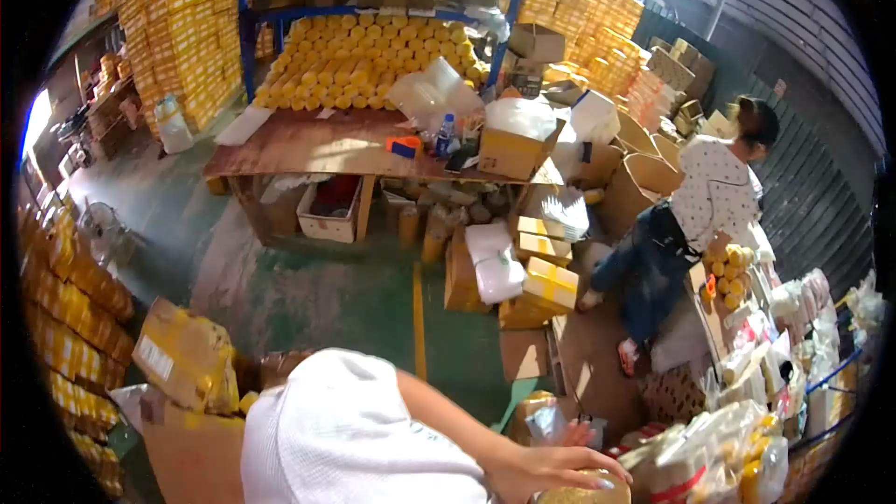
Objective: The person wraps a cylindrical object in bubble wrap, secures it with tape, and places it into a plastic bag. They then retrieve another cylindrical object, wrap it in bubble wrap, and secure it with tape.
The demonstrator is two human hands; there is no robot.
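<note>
Green floor [317, 303], wooden table [308, 151], hands [546, 469] close together, one on tan object [588, 496], grip unclear

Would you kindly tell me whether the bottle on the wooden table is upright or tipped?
Upright: the bottle stands on the wooden table with its blue cap at the top.

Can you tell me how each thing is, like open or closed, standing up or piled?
Left hand: laid on top of the tan item; grip unclear
Tan item: under the hand, mostly out of frame
Box on the table: open, white plastic bulging out
Small taped box: closed
Blue-labelled bottle: upright
Yellow rolls: piled up, ends facing out
Fan: can't tell whether it's spinning
</note>
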